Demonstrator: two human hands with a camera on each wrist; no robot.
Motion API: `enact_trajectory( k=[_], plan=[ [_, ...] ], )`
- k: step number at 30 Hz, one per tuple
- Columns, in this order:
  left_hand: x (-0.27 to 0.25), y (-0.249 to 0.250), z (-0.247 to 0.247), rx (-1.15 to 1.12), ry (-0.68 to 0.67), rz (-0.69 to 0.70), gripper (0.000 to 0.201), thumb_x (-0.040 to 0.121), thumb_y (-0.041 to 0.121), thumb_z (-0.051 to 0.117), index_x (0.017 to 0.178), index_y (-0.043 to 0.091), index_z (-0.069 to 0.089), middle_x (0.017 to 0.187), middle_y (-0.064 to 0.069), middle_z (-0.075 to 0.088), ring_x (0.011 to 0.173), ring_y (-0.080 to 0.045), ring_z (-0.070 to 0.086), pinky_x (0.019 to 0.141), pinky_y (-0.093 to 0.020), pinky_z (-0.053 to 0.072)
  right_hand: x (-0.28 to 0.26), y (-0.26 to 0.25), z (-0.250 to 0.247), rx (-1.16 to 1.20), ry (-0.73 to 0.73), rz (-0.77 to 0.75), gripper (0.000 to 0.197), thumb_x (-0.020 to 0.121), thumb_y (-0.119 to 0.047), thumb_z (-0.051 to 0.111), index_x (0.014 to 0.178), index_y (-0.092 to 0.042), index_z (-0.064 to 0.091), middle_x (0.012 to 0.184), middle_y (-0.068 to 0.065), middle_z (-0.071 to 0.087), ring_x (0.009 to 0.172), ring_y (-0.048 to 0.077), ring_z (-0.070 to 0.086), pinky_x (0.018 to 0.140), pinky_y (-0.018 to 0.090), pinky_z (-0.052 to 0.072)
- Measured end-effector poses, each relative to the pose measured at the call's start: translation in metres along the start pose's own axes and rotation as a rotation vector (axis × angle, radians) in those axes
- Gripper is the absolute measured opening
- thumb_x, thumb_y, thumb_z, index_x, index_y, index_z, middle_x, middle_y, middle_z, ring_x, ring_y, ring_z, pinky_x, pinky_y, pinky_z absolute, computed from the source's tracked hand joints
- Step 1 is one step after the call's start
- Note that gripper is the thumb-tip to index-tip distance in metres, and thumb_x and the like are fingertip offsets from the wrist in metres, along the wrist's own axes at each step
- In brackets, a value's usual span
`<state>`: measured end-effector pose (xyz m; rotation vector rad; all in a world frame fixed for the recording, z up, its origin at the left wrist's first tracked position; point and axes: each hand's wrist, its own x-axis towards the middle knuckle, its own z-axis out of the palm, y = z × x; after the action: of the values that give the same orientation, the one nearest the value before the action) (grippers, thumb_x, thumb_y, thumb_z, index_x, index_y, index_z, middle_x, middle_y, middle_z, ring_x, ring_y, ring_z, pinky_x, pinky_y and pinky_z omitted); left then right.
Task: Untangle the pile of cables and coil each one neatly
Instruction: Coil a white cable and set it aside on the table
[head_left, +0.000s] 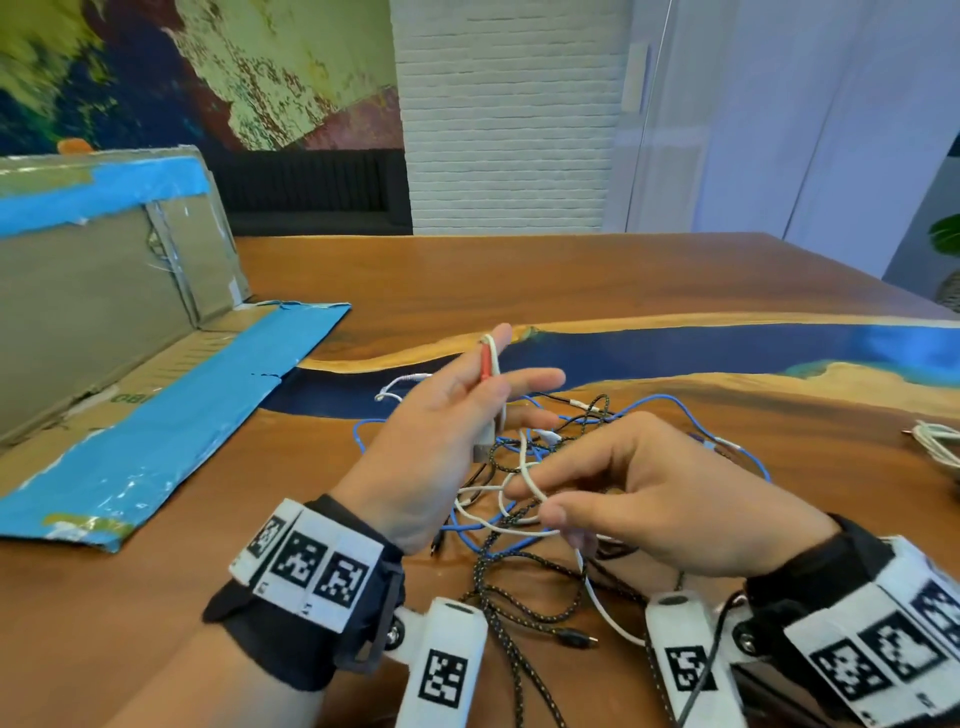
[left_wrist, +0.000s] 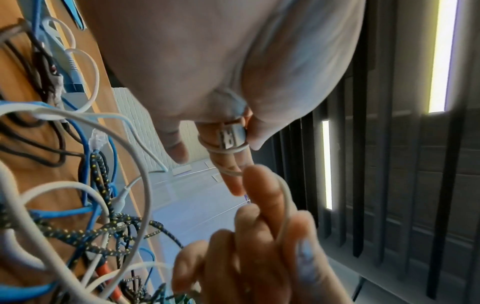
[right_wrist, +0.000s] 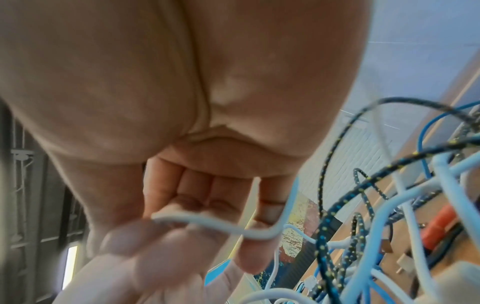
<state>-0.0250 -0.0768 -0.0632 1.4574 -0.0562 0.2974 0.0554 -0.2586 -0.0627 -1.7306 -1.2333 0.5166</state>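
A tangled pile of cables (head_left: 566, 467) lies on the wooden table (head_left: 649, 280): blue, white and black braided ones. My left hand (head_left: 498, 395) is raised above the pile's left side and grips a white cable (head_left: 527, 467), which is looped round two fingers (left_wrist: 221, 150). Its thumb presses the cable's USB plug (left_wrist: 231, 136) against them, and a red piece (head_left: 485, 358) lies along the index finger. My right hand (head_left: 535, 501) pinches the same white cable (right_wrist: 207, 223) between thumb and fingers, just below and right of the left hand. The rest of the cable runs down into the pile.
A flattened cardboard box (head_left: 130, 322) with blue tape lies at the left. Another white cable (head_left: 935, 441) lies at the table's right edge. A blue resin strip (head_left: 727, 348) runs across the table behind the pile.
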Motion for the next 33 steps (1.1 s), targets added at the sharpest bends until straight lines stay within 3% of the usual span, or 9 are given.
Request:
enact_trajectory(
  k=[4,6,10,12,16,19,24,27,33],
  plan=[
    [0.0,-0.004,0.001,0.169,-0.075,-0.044,0.047,0.108,0.015,0.042,0.152,0.029,0.035,0.108,0.002,0.077,0.085,-0.012,0.068,0.076,-0.02,0.054,-0.001,-0.003,0.002,-0.012,0.108,-0.103,0.021,0.099,-0.005,0.057,0.104,-0.004,0.077,0.055,-0.023,0.062,0.056,-0.012,0.059,0.06,0.002,0.042],
    [-0.001,-0.006,0.002,0.229,-0.116,-0.083,0.04,0.108,0.014,0.044,0.147,0.022,0.047,0.082,-0.002,0.071,0.069,-0.014,0.06,0.068,-0.016,0.049,0.002,-0.006,0.002,0.02,0.228,-0.175,0.024,0.097,-0.01,0.057,0.093,0.004,0.076,0.063,-0.012,0.07,0.055,-0.009,0.061,0.058,0.004,0.044],
    [-0.003,-0.01,0.002,0.295,-0.236,-0.081,0.039,0.11,0.027,0.037,0.091,0.01,0.067,0.055,-0.009,0.05,0.051,-0.016,0.037,0.055,-0.025,0.036,0.004,0.003,-0.006,-0.016,0.505,-0.185,0.025,0.077,-0.038,0.079,0.075,-0.013,0.078,0.069,0.027,0.068,0.061,0.046,0.062,0.053,0.058,0.052],
    [-0.004,-0.008,0.003,0.289,-0.273,-0.07,0.058,0.109,0.039,0.035,0.069,0.004,0.058,0.05,-0.007,0.038,0.049,-0.017,0.03,0.057,-0.028,0.032,0.004,0.007,-0.01,-0.017,0.54,-0.18,0.024,0.075,-0.035,0.082,0.073,-0.011,0.076,0.067,0.026,0.069,0.063,0.051,0.061,0.057,0.064,0.051],
    [-0.005,-0.001,-0.005,0.091,-0.306,-0.088,0.05,0.103,0.038,0.042,0.099,0.0,0.074,0.045,-0.005,0.024,0.045,-0.017,0.018,0.049,-0.024,0.026,0.005,0.009,-0.014,-0.046,0.585,-0.218,0.015,0.077,-0.03,0.08,0.073,-0.016,0.078,0.067,0.015,0.07,0.062,0.039,0.06,0.055,0.041,0.05],
    [-0.005,0.0,-0.009,-0.091,-0.34,-0.096,0.046,0.102,0.031,0.043,0.109,-0.004,0.071,0.044,0.001,0.025,0.045,-0.016,0.016,0.049,-0.025,0.02,0.005,0.009,-0.015,-0.007,0.577,-0.209,0.008,0.082,-0.023,0.074,0.082,-0.019,0.081,0.065,-0.004,0.071,0.055,0.006,0.055,0.054,0.018,0.043],
    [-0.003,0.002,-0.002,-0.386,-0.185,0.012,0.046,0.106,0.023,0.034,0.136,0.0,0.06,0.052,0.002,0.039,0.053,-0.017,0.046,0.087,-0.044,0.031,0.009,0.017,-0.013,-0.006,0.367,-0.095,0.037,0.101,-0.01,0.056,0.122,-0.036,0.072,0.066,0.0,0.064,0.057,0.015,0.054,0.057,0.026,0.049],
    [-0.001,0.006,0.002,-0.434,-0.028,0.072,0.044,0.104,0.023,0.036,0.139,0.007,0.056,0.06,-0.001,0.055,0.091,-0.024,0.073,0.099,-0.042,0.044,0.008,0.014,-0.009,-0.059,0.168,0.002,0.03,0.103,-0.011,0.055,0.118,-0.028,0.075,0.066,0.007,0.067,0.063,0.011,0.06,0.065,0.024,0.053],
    [0.003,0.001,0.001,-0.136,0.035,0.072,0.038,0.103,0.02,0.043,0.139,0.028,0.05,0.104,-0.004,0.077,0.123,-0.014,0.064,0.1,-0.036,0.044,0.008,0.011,0.005,-0.155,-0.004,0.054,0.021,0.102,-0.025,0.06,0.112,-0.031,0.079,0.055,-0.005,0.062,0.056,0.006,0.057,0.061,0.022,0.047]
  ],
)
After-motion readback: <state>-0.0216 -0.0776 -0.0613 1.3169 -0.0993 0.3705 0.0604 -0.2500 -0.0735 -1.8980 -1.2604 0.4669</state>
